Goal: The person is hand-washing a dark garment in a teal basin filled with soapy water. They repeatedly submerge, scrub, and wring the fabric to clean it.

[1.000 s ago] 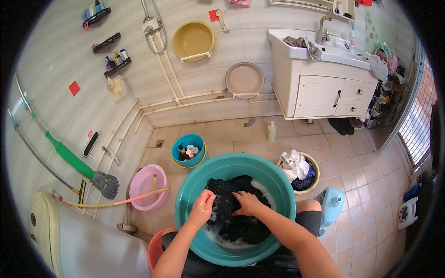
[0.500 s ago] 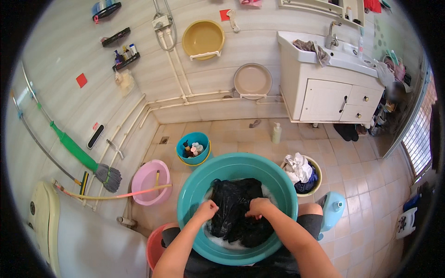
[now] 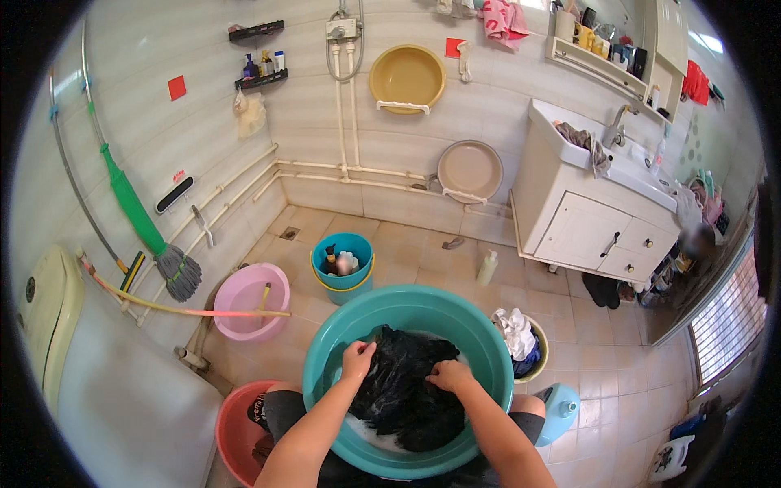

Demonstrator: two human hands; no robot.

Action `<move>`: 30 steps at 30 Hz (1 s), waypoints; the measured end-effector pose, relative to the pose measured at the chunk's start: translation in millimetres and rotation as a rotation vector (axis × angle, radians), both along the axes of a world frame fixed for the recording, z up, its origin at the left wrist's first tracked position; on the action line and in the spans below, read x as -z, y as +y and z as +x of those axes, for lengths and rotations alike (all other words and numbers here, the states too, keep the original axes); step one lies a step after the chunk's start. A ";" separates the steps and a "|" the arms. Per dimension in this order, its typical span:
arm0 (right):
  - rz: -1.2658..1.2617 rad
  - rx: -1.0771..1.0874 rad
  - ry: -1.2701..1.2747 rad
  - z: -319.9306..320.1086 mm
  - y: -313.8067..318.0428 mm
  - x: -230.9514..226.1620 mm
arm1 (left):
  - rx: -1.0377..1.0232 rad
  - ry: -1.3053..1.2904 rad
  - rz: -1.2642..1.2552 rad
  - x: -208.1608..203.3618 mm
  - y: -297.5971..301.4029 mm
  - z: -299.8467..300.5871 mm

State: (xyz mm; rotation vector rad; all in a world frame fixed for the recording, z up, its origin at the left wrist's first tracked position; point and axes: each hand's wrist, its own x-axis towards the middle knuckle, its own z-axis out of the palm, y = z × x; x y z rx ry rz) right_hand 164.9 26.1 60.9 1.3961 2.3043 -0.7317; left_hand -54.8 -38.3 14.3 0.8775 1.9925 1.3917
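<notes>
A large teal basin [image 3: 325, 325] stands between my knees, with soapy water [image 3: 370, 433] in it. Spread over the water lies a wet black garment [image 3: 411, 390], bunched and wrinkled; its exact kind does not show. My left hand [image 3: 359, 359] is closed at the garment's upper left edge, thumb and fingers pinching the cloth. On the opposite side, my right hand [image 3: 450, 376] has its fingers curled in and gripping the fabric. Both forearms reach over the basin's near rim.
Left of the basin are a pink tub [image 3: 248, 321] with a hose [image 3: 187, 312] across it and a red tub [image 3: 236, 439]. A blue bucket [image 3: 342, 289] holds bottles. At right stand a laundry-filled basket [image 3: 533, 358], a blue detergent bottle [image 3: 558, 413] and a pump bottle [image 3: 487, 268].
The head view has tilted and shifted. The black garment lies more spread out toward the basin's far side, and my left hand has moved up along its left edge.
</notes>
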 end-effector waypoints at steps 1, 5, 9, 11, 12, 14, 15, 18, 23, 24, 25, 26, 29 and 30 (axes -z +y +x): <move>0.005 0.032 0.021 -0.4 4.2 0.0 | -0.004 -0.003 0.054 -0.8 -1.5 0.4; 0.268 0.093 0.593 -5.5 7.5 9.5 | 0.024 0.164 0.345 -30.6 -4.9 12.1; 0.264 0.018 1.033 -28.1 -0.3 -21.0 | 0.225 0.307 0.577 -102.8 -12.5 36.7; 0.107 0.010 1.175 -30.9 -3.0 -38.3 | 0.328 0.195 0.612 -137.6 -14.7 42.2; -0.027 0.037 1.231 -32.0 -7.1 -52.3 | 0.375 0.104 0.610 -156.5 -17.4 44.4; -0.206 0.111 1.266 -28.7 -7.8 -62.9 | 0.468 0.040 0.624 -174.6 -10.6 43.1; -0.229 0.148 1.263 -29.0 -9.9 -75.6 | 0.477 -0.007 0.604 -182.3 -7.8 40.8; -0.353 0.277 1.394 -32.1 -7.5 -96.2 | 0.525 -0.147 0.560 -195.8 -1.8 34.1; -0.295 0.350 1.529 -20.3 1.4 -144.1 | 0.599 -0.412 0.576 -183.2 6.4 29.3; -0.339 0.362 1.577 -22.9 -0.8 -156.3 | 0.611 -0.366 0.519 -166.6 3.3 29.1; -0.391 0.365 1.627 -27.5 -5.8 -172.1 | 0.615 -0.314 0.464 -148.6 -0.8 25.5; -0.420 0.361 1.644 -30.2 -8.2 -182.9 | 0.753 -0.274 0.325 -124.2 1.2 17.8; -0.446 0.383 1.695 -20.8 -5.2 -205.8 | 0.730 -0.222 0.008 -131.7 -8.7 20.3; -0.446 0.379 1.716 -17.0 -3.9 -212.6 | 0.748 -0.225 0.030 -132.0 -7.0 15.3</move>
